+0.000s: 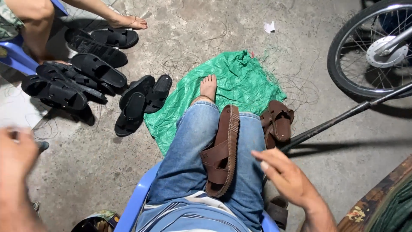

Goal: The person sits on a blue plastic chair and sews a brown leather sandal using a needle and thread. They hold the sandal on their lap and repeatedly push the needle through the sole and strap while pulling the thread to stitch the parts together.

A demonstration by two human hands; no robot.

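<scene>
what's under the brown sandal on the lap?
The brown sandal lies on its side across the person's jeans, wedged between the thighs. Beneath them shows a blue plastic chair. The seat itself is covered. The right hand hovers beside it, not touching.

The brown sandal on the lap looks like matt leather, with a ribbed, rough edge around its sole. The jeans under it are blue denim cloth, soft and a little faded. At the left of the frame the black sandals seem to be rubber or plastic (slightly shiny on the straps). The green sheet in the centre is a thin woven plastic, wrinkled. The floor is rough grey concrete with stains. At the upper right, the wheel has a matt rubber tyre and bright metal spokes. The chair is smooth blue plastic.
</scene>
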